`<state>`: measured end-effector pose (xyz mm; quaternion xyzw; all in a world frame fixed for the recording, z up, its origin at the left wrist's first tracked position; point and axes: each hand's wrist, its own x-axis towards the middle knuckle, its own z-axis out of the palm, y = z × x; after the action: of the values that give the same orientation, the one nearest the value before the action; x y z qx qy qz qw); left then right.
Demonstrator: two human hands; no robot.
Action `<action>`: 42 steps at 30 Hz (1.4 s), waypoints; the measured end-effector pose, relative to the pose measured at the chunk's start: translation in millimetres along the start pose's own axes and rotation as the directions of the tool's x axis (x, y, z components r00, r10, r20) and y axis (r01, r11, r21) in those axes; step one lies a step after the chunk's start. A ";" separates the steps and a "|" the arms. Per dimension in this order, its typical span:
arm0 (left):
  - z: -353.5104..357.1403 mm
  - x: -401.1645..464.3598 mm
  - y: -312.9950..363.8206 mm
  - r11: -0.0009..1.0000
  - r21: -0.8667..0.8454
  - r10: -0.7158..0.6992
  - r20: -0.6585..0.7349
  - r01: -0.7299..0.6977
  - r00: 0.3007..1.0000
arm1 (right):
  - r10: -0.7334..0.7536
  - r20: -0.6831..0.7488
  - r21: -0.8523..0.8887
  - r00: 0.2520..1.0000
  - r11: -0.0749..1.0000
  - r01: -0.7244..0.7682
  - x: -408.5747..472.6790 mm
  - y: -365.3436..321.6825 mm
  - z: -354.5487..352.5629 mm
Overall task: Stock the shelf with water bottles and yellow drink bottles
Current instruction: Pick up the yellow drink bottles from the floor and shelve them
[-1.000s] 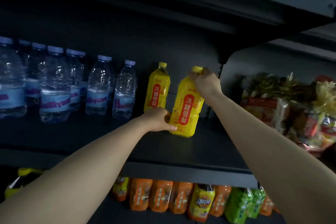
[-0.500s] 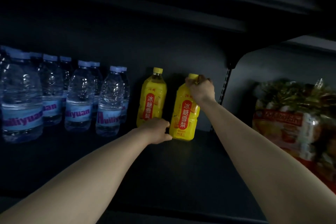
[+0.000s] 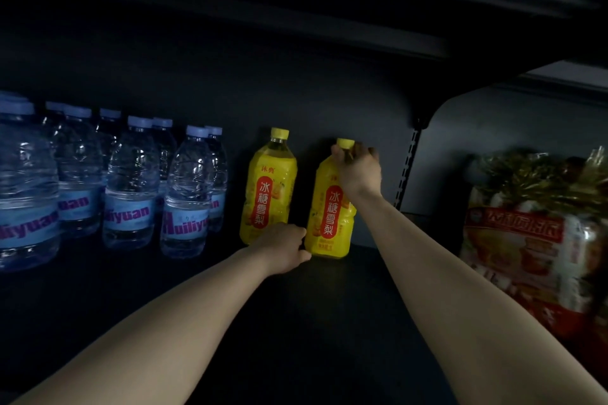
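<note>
Yellow bottle in hand: the right-hand yellow drink bottle (image 3: pixel 330 210) stands on the dark shelf (image 3: pixel 329 322), near the back panel and just right of a second yellow drink bottle (image 3: pixel 268 187).
Right hand: the right hand (image 3: pixel 357 168) is curled over the cap and neck, gripping from above.
Left hand: the left hand (image 3: pixel 283 248) has its fingers bent against the base of the same bottle; whether it grips or only steadies is hard to tell.
Step, as judged: seating this bottle in line beside its neighbour.
Doing it well: keep the top hold until the base sits flat, let the lower hand nudge the foot level with the other bottle, turn the red label forward, leave a small gap, then let go from the top last.
Risk: a tall narrow bottle may tip if the cap is pushed sideways.
Water bottles: the water bottles (image 3: pixel 131 181) stand in rows at the left, well apart from the hands.
Water label: purple letters, partly "Huiliyuan".
Yellow label: red panel with white Chinese characters, 冰糖雪梨.
Snack bag: the snack bag (image 3: pixel 526 240) at right has a red band; its writing is unreadable.
</note>
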<state>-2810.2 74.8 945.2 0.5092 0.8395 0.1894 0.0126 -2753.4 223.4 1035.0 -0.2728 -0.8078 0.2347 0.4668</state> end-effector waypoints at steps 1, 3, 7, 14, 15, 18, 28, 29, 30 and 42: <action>-0.2 -0.4 0.6 1.000 0.002 -0.005 0.002 0.005 1.000 | -0.031 -0.009 0.005 0.999 0.999 0.031 -2.7 2.0 -0.1; 0.0 -1.8 2.2 1.000 0.018 -0.010 -0.001 0.010 1.000 | -0.140 -0.035 -0.039 0.989 0.990 0.139 -12.1 9.3 -2.6; 1.0 -4.2 4.9 1.000 0.024 -0.011 -0.023 0.011 1.000 | -0.354 0.035 -0.304 0.934 0.887 0.348 -33.6 25.5 -10.8; 1.2 -4.8 8.5 1.000 0.016 -0.020 -0.007 0.020 1.000 | -0.372 0.108 -0.338 0.922 0.858 0.386 -31.6 28.3 -16.9; 1.3 -4.7 8.4 1.000 0.021 -0.016 -0.006 0.016 1.000 | -0.370 0.108 -0.334 0.923 0.861 0.384 -31.8 27.2 -16.5; 2.5 -3.5 5.8 0.999 0.040 -0.021 0.014 0.020 1.000 | -0.377 0.109 -0.321 0.920 0.862 0.391 -34.7 28.3 -15.3; -16.5 -32.7 3.4 0.978 0.208 0.054 -0.091 -0.034 0.994 | -0.360 0.151 -0.538 0.921 0.751 0.382 -68.2 6.2 -43.4; -20.2 -40.8 2.7 0.971 0.236 0.075 -0.122 -0.044 0.990 | -0.368 0.152 -0.567 0.917 0.728 0.386 -75.7 0.4 -48.8; -24.1 -50.2 1.6 0.963 0.263 0.097 -0.160 -0.053 0.982 | -0.376 0.153 -0.591 0.914 0.707 0.389 -84.2 -6.0 -54.0; -59.9 -206.2 -30.0 0.971 0.221 0.201 -0.523 -0.096 0.828 | -0.419 0.102 -0.698 0.902 0.616 0.365 -245.5 -88.4 -80.6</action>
<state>-2749.3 -133.0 955.5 0.4977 0.7803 0.2469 -0.2872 -2599.9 5.9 973.9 -0.2543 -0.8577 -0.2076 0.3958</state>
